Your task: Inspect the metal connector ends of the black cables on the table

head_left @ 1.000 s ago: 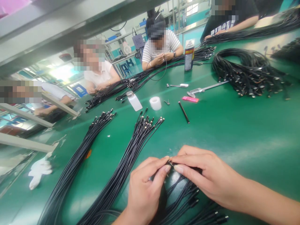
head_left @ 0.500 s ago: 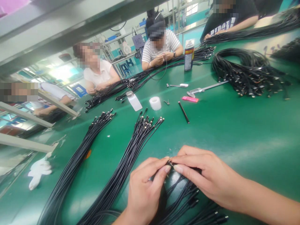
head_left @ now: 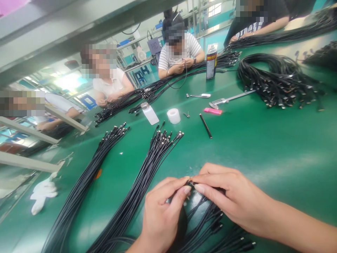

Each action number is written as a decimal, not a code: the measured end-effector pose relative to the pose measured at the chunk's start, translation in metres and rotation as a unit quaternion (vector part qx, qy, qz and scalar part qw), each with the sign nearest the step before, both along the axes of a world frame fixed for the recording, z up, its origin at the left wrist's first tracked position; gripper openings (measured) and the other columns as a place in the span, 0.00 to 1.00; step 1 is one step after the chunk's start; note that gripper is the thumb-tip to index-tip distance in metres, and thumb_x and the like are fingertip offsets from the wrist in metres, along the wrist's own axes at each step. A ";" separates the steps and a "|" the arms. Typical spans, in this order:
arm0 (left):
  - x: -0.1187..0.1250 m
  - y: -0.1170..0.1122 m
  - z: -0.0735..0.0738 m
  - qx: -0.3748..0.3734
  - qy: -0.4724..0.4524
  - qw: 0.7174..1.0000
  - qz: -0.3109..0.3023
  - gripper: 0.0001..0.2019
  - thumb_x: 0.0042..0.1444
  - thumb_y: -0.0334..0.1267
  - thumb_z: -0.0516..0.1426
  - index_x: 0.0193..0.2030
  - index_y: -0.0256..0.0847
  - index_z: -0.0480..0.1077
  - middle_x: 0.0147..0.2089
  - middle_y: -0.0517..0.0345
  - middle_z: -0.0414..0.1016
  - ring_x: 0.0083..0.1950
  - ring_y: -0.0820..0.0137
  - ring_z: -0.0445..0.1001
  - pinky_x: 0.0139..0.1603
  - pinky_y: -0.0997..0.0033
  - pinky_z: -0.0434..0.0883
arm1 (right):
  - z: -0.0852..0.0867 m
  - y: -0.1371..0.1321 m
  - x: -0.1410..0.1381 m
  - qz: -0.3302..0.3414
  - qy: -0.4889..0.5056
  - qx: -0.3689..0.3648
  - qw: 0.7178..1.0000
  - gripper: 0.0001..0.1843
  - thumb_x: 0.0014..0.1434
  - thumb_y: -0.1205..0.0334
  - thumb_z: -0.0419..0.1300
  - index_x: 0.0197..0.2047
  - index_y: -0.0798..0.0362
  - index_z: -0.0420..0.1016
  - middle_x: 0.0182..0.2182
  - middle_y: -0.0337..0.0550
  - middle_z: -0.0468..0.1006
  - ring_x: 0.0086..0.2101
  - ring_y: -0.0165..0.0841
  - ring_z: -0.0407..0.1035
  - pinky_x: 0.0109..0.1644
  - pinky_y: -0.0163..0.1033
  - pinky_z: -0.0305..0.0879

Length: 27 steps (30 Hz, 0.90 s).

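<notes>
My left hand [head_left: 163, 214] and my right hand [head_left: 231, 198] meet fingertip to fingertip low in the view, both pinched on the small end of a black cable [head_left: 190, 183]. Beneath them lies a loose pile of black cables [head_left: 210, 228] with plug ends. To the left, a long bundle of black cables [head_left: 143, 179] stretches across the green table [head_left: 263, 147], and a second bundle [head_left: 86, 179] lies further left.
A white bottle [head_left: 150, 113], a tape roll [head_left: 174, 116], a black pen [head_left: 205, 125], a pink lighter [head_left: 213, 111], a caliper [head_left: 226, 100] and a spray can [head_left: 211, 62] lie beyond. A big cable coil [head_left: 276, 80] sits far right. Several people work opposite. A white glove [head_left: 42, 193] lies at left.
</notes>
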<state>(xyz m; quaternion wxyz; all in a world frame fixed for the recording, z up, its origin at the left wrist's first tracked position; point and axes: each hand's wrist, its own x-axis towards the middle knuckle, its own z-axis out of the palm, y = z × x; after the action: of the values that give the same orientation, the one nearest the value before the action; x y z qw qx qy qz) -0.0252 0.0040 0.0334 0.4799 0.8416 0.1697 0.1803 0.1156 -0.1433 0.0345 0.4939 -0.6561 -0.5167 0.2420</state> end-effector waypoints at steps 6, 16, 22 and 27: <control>0.001 -0.002 0.004 -0.061 0.017 0.998 0.010 0.09 0.61 0.37 0.61 0.46 0.48 0.80 0.35 0.59 0.78 0.35 0.71 0.76 0.38 0.74 0.72 | -0.003 0.001 0.002 -0.014 -0.014 -0.012 1.000 0.15 0.70 0.67 0.52 0.37 0.48 0.79 0.32 0.37 0.74 0.35 0.29 0.68 0.40 0.35 0.62; 0.005 -0.004 0.009 -0.220 0.043 0.973 0.057 0.10 0.58 0.40 0.62 0.43 0.36 0.79 0.29 0.54 0.77 0.29 0.68 0.77 0.33 0.70 0.75 | -0.003 0.002 0.001 -0.047 0.041 -0.039 0.997 0.07 0.68 0.63 0.54 0.38 0.49 0.72 0.31 0.34 0.73 0.31 0.29 0.66 0.36 0.35 0.60; 0.005 -0.007 0.013 -0.223 0.048 0.973 0.045 0.11 0.58 0.39 0.63 0.43 0.34 0.79 0.28 0.55 0.76 0.28 0.69 0.77 0.31 0.72 0.74 | -0.001 0.001 -0.001 -0.050 0.072 -0.062 0.994 0.09 0.67 0.61 0.54 0.33 0.50 0.64 0.24 0.31 0.66 0.26 0.27 0.60 0.30 0.34 0.56; 0.007 -0.008 0.014 -0.204 0.054 0.977 0.034 0.11 0.58 0.39 0.62 0.44 0.35 0.79 0.28 0.55 0.75 0.28 0.70 0.76 0.32 0.73 0.74 | 0.000 0.000 -0.002 -0.049 0.076 -0.063 0.994 0.09 0.67 0.60 0.53 0.33 0.50 0.64 0.23 0.31 0.66 0.25 0.27 0.60 0.29 0.34 0.55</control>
<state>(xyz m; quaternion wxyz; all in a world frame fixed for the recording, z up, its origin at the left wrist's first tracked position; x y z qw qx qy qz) -0.0183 -0.0042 0.0470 0.6252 0.7282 0.2572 0.1126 0.1141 -0.1434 0.0349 0.5006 -0.6900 -0.4288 0.2991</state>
